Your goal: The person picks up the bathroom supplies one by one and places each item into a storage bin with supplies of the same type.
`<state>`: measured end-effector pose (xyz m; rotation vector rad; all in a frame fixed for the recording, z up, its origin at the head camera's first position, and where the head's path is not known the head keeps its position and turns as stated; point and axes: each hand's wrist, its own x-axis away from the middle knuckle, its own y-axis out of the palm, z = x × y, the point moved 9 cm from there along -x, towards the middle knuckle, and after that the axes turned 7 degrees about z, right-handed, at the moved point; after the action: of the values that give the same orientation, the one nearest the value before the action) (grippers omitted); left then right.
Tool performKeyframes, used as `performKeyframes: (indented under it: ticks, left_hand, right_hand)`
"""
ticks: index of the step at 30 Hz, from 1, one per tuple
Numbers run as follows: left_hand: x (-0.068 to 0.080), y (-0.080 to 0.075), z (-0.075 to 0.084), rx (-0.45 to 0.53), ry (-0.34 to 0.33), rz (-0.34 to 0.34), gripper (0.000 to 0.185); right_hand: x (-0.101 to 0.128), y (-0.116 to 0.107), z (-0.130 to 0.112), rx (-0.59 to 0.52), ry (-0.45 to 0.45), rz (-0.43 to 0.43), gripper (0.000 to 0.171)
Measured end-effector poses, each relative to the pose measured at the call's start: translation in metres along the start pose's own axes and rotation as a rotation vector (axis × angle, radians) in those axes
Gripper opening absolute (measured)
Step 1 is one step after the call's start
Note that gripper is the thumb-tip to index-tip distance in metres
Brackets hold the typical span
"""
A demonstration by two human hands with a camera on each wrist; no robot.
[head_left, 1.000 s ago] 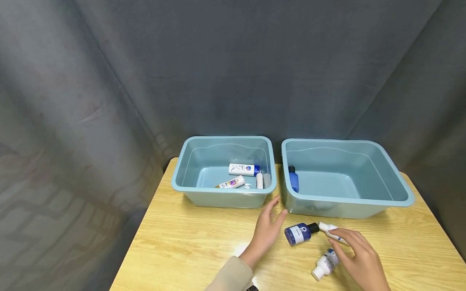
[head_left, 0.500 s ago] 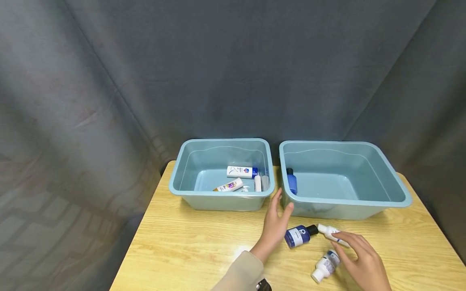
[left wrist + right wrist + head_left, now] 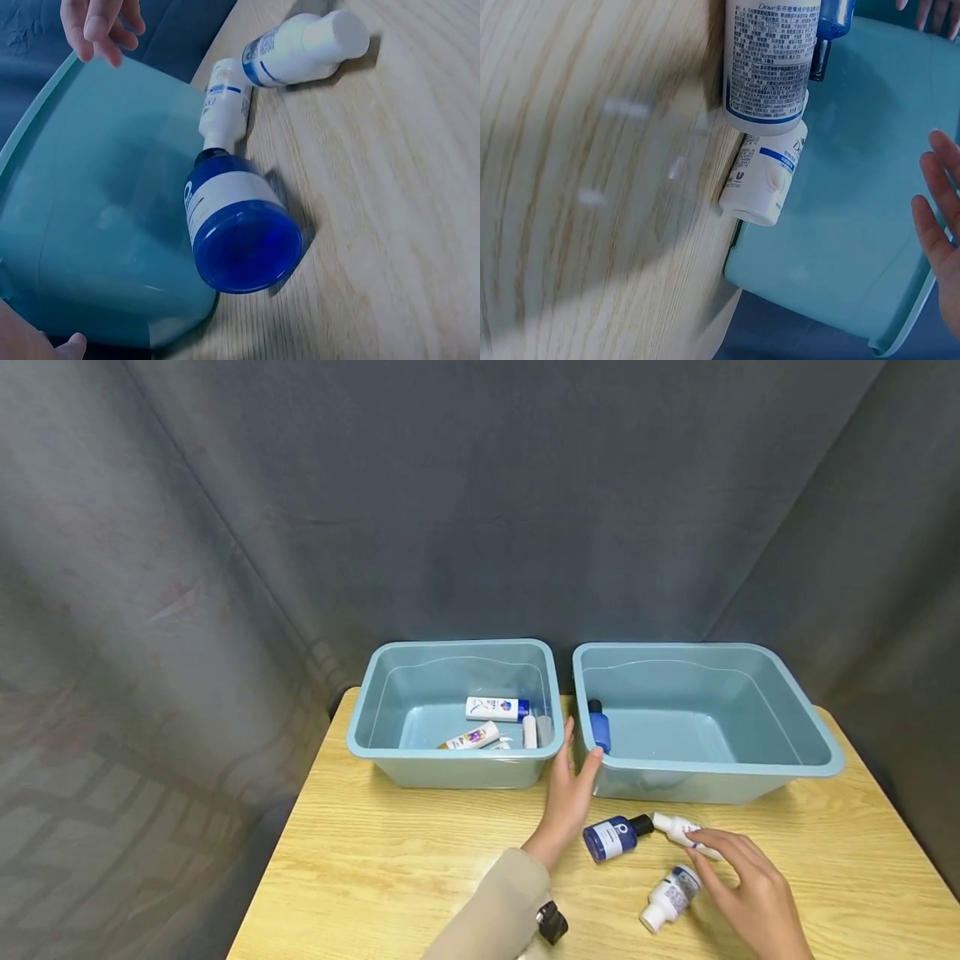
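Note:
My left hand (image 3: 566, 802) is at the near left corner of the right blue-green bin (image 3: 720, 768). Its fingers reach into the gap between the bins, and the thumb lies close to the rim. In front of that bin lies a blue bottle (image 3: 609, 840) with a white label and black cap. Its cap end meets a small white bottle (image 3: 678, 828), also on its side. Over this white bottle hovers my right hand (image 3: 753, 889), fingers loosely bent and nothing between them in the right wrist view. A second white bottle (image 3: 772, 67) lies nearer me.
Beside the right bin stands the left bin (image 3: 450, 753), holding several bottles, among them a white bottle with a blue cap (image 3: 495, 708). A blue bottle (image 3: 600, 731) leans inside the right bin. A dark curtain (image 3: 480, 510) hangs behind the wooden table (image 3: 360, 860).
My left hand has moved forward and slightly right, from the table in front of the bins to the gap between them. The right hand stays nearly still over the white bottle.

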<state>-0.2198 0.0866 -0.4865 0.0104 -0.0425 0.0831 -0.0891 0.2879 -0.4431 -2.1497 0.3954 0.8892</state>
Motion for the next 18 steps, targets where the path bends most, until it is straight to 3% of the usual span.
performKeyframes:
  ticks: [4,18]
  left_hand:
    - [-0.0029,0.0026,-0.0002,-0.019,-0.006,-0.018,0.063]
    - [-0.006,0.0083,0.0013,-0.014,0.039,-0.049,0.062]
  right_hand:
    - [-0.001,0.002,0.0,0.017,0.022,-0.023,0.04]
    - [0.0042,0.0081,0.0015,0.031,0.024,-0.064,0.044]
